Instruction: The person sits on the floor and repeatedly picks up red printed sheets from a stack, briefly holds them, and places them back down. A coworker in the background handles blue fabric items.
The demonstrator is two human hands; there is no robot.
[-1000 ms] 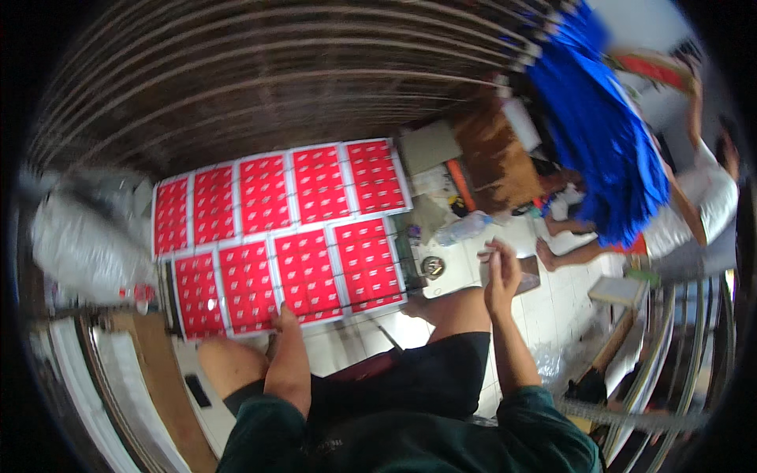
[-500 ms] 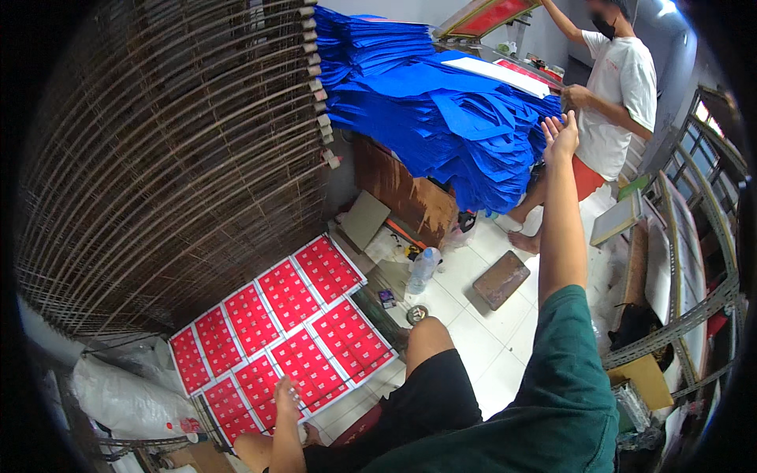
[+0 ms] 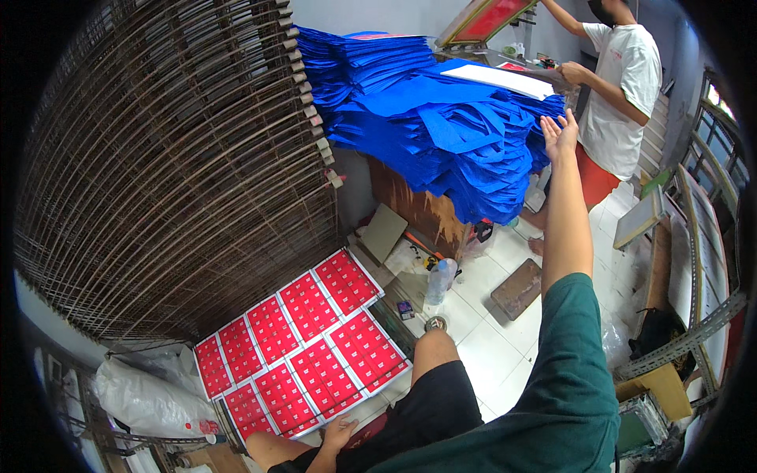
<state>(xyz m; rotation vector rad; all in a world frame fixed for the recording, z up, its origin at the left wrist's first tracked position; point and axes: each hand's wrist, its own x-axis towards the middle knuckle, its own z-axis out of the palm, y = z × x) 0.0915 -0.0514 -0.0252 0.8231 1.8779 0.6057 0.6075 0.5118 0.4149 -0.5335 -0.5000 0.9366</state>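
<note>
My right arm reaches up toward a large pile of blue fabric bags [image 3: 473, 134]. At its end, my right hand [image 3: 560, 135] is open, palm up with fingers apart, beside the pile's right edge and holding nothing. My left hand [image 3: 339, 433] is low by my thigh, near the front edge of the printed sheets; its fingers look loosely stretched and I see nothing in them. Those red sheets [image 3: 311, 307] with white borders lie in two rows on the lowest level of a wire drying rack [image 3: 181, 173]. A long white board [image 3: 497, 80] rests on the bags.
A person in a white shirt [image 3: 631, 94] stands beyond my right hand, holding up a framed red screen [image 3: 485, 22]. On the tiled floor are a plastic bottle [image 3: 438, 284] and a brown flat block [image 3: 516, 288]. Metal shelving [image 3: 670, 339] lines the right; a white sack [image 3: 146, 398] lies left.
My left hand has drawn back from above the red sheets toward my thigh. My right hand stays raised near the bags. The co-worker's lower hand has risen, and the view has shifted slightly.
</note>
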